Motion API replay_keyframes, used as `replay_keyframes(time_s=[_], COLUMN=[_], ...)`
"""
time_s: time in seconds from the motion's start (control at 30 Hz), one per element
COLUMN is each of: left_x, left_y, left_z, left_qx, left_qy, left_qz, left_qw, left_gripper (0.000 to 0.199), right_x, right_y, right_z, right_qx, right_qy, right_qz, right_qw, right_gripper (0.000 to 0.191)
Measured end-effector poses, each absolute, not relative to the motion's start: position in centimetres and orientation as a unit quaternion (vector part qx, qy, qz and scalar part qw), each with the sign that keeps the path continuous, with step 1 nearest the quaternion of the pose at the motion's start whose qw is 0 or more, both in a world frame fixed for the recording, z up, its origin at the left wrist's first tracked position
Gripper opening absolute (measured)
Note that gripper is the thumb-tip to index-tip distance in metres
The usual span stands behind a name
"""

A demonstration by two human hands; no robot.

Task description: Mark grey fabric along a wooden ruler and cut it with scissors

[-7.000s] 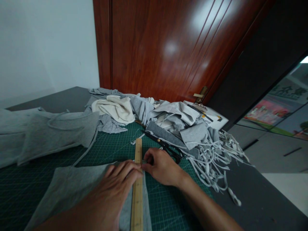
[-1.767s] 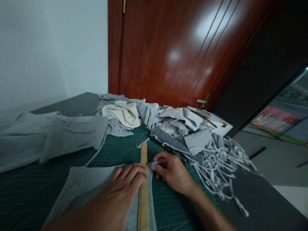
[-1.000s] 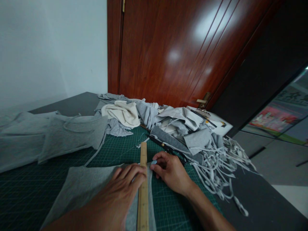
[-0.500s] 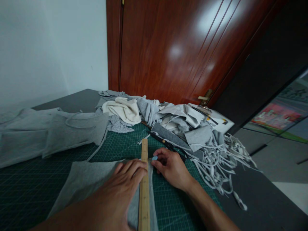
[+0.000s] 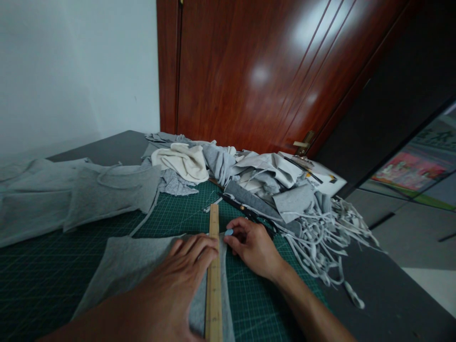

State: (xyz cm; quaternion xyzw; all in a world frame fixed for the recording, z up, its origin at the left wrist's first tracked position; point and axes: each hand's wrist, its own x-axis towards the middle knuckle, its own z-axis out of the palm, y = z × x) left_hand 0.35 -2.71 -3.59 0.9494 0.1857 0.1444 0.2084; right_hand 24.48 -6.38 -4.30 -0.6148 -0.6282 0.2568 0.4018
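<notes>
My left hand [image 5: 181,278] lies flat over a grey piece of fabric [image 5: 124,259], its fingertips pressing on the left edge of a wooden ruler [image 5: 213,285]. The ruler runs lengthwise over the fabric, close to its right edge. Between thumb and fingers, my right hand [image 5: 254,247] pinches a small light blue piece of tailor's chalk [image 5: 228,232]. The chalk is just right of the ruler, by the fabric's upper right corner; whether it touches the cloth I cannot tell. Below both lies a green cutting mat [image 5: 263,304] with a grid.
Grey fabric pieces [image 5: 107,194] lie at the left. A heap of grey scraps with a cream cloth [image 5: 181,164] fills the back. Black scissors [image 5: 245,211] lie beyond my right hand, beside tangled grey fabric strips [image 5: 317,251]. A wooden door [image 5: 242,71] stands behind.
</notes>
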Motion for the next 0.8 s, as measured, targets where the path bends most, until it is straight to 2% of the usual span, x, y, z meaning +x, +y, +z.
replay_keyframes(time_s=[0.8], left_x=[0.31], left_y=[-2.39], left_z=[-3.85], left_qx=[0.950], left_qy=[0.167], left_qz=[0.151], left_qw=[0.218], left_gripper=[0.103], right_x=[24.20], right_y=[-6.48], right_z=[-4.05], right_qx=[-0.622], right_qy=[-0.648], right_qz=[0.220], right_qw=[0.381], right_gripper=[0.012])
